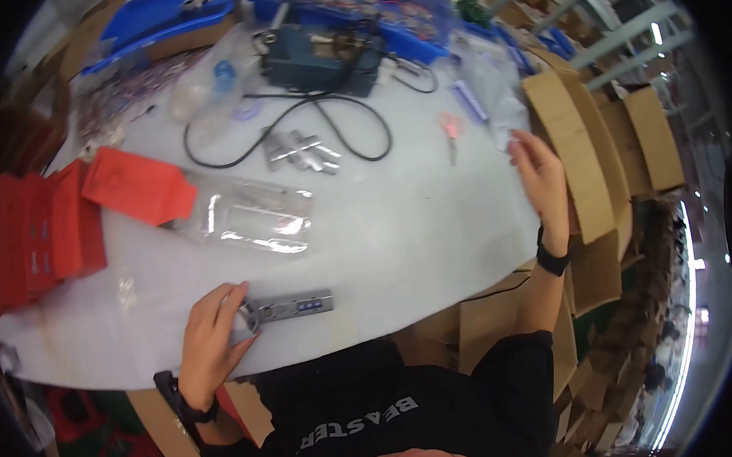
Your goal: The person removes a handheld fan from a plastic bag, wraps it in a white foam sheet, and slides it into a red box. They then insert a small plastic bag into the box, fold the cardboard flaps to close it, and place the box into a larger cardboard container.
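The left hand (214, 326) is gripping a silver device (297, 305) by its round end. The right hand (543, 179) is hovering beside a white bag (500, 97); scissors (451, 127) are lying nearby, and clear packaging (258, 213) is touching a red box (134, 186).

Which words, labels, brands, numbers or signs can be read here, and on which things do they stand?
Black shirt: pale lettering, legible, but I do not copy printed words.
Red boxes: small marks, too blurred to read.
Grey metal device: nothing readable.
I see no other readable text.
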Demonstrator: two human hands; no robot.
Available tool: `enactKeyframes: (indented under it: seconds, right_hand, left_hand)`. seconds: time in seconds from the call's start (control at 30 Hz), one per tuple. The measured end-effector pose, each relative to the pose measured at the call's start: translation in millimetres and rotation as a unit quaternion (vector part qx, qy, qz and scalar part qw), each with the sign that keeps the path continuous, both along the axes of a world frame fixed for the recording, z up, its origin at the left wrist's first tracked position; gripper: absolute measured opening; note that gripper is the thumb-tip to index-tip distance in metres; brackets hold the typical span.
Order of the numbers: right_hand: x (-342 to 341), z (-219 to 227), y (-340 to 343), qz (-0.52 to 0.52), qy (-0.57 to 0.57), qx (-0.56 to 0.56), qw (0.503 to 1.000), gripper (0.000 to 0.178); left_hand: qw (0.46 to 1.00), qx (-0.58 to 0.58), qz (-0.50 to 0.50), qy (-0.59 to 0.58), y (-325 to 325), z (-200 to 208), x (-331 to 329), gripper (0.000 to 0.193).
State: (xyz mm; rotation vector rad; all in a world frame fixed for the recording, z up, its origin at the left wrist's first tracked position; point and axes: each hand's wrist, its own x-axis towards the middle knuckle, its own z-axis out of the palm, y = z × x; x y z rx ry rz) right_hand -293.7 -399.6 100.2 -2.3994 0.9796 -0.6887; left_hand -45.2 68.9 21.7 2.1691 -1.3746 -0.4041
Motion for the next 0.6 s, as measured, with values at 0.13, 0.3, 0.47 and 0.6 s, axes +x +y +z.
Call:
enactKeyframes:
  seconds: [0.13, 0.3, 0.47, 0.6]
  right_hand:
    - [89.0, -22.1, 88.7, 0.212, 0.056, 0.055, 0.974, 0.023]
    - [162.4, -78.6, 119.5, 0.272, 0.061, -0.078, 0.957, 0.021]
    - [175.6, -112.7, 121.0, 0.219, 0.008, -0.078, 0.973, 0.023]
    - [174.0, -117.8, 119.6, 0.207, -0.003, 0.0, 0.978, 0.024]
  left_hand:
    - [1.0, -0.005, -0.018, -0.003, -6.0, 14.3, -1.8, 0.089]
    - [0.998, -0.052, -0.033, 0.029, -10.8, 40.9, -3.0, 0.091]
    - [0.996, -0.081, -0.038, -0.015, -19.7, 86.0, 20.2, 0.085]
    - [0.988, -0.116, -0.061, -0.086, -47.0, 106.2, 42.5, 0.073]
